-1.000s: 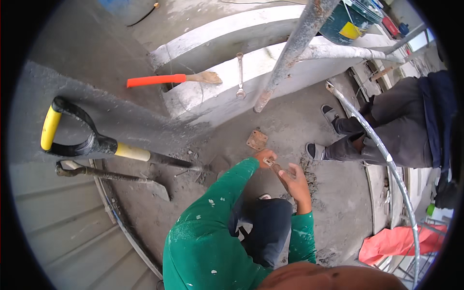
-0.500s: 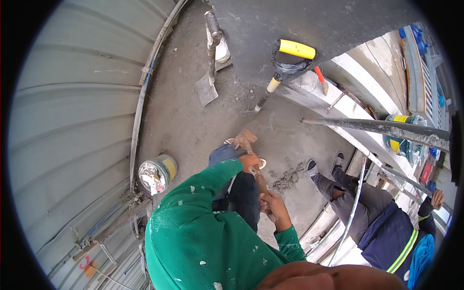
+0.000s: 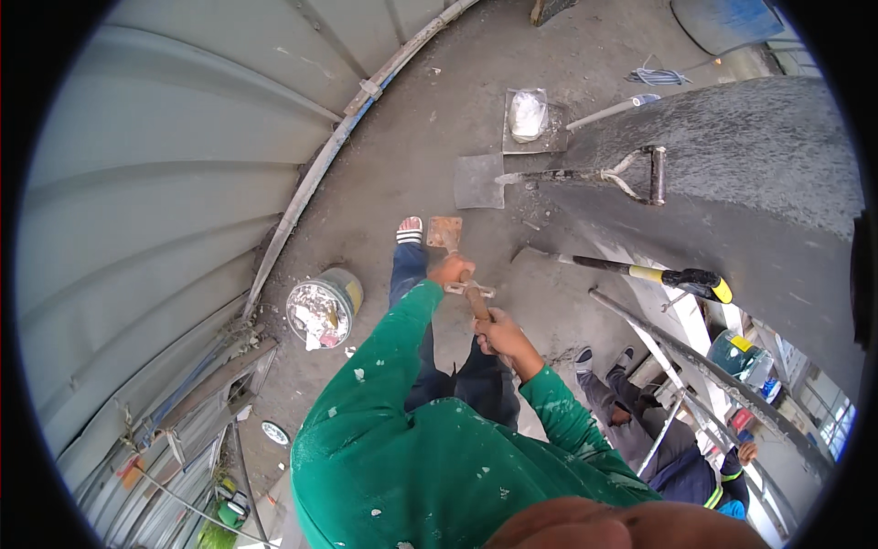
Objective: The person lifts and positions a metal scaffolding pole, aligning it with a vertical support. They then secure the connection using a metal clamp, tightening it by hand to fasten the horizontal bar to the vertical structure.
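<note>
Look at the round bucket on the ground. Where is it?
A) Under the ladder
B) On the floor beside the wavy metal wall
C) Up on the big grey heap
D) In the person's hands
B: the bucket stands on the concrete floor close to the corrugated metal wall, on the person's left, apart from both hands, which grip a trowel.

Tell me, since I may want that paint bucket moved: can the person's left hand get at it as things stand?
Probably not straight away: the left hand is closed on the trowel it shares with the right hand, and the bucket stands apart on the floor, nothing between.
</note>
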